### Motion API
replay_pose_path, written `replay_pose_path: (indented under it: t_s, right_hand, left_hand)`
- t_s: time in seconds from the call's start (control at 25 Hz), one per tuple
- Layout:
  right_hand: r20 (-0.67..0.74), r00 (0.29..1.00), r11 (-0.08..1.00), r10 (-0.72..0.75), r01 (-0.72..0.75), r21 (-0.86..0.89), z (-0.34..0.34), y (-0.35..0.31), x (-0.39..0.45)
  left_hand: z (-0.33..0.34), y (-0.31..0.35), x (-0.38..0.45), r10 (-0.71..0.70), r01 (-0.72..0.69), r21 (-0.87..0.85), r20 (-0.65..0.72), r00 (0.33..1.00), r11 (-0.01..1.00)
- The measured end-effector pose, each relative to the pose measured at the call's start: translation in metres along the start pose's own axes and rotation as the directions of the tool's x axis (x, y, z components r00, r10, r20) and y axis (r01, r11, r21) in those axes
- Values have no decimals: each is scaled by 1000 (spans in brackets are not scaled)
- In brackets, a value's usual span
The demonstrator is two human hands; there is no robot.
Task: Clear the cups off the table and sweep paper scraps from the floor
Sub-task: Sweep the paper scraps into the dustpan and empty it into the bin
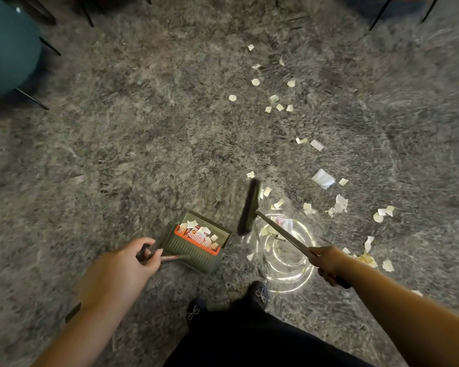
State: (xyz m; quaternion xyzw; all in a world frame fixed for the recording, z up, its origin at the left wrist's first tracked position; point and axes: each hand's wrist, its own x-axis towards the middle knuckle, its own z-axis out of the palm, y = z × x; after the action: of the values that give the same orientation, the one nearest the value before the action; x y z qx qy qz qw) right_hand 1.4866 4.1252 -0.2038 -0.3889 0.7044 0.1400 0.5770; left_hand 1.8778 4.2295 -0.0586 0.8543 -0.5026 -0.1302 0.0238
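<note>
My left hand (pixel 133 260) grips the handle of an olive dustpan (pixel 196 247) with an orange comb edge; it stands on the grey carpet and holds several paper scraps. My right hand (pixel 329 263) grips the long handle of a broom whose dark head (pixel 249 205) rests on the carpet just right of the dustpan. White paper scraps (pixel 322 178) lie scattered to the right of the broom and further away toward the top. A clear plastic lid or dish (pixel 300 271) lies on the floor under the broom handle.
A teal chair (pixel 8 49) with thin black legs stands at the far left. More black chair legs (pixel 379 14) show along the top edge. My dark shoes (pixel 259 294) are at the bottom centre, close to the clear dish.
</note>
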Motion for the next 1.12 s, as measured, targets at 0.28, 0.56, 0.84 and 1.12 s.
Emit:
replay_pose_path:
  t_s: [0.28, 0.56, 0.84, 1.12]
  right_hand:
    - [-43, 999, 995, -24, 28, 91, -23, 43, -41]
    - [-52, 996, 997, -69, 67, -28, -7, 48, -63]
    - [-33, 999, 1000, -15, 14, -19, 53, 83, -98]
    - [-22, 1000, 1000, 19, -20, -22, 116, 105, -123]
  left_hand:
    - [16, 29, 13, 159, -163, -56, -73, 985, 985]
    - [14, 16, 14, 186, -192, -65, -96, 978, 979]
    - [6, -36, -2, 186, -187, -19, -24, 982, 982]
    - [-3, -66, -15, 185, -189, 39, 89, 979, 981]
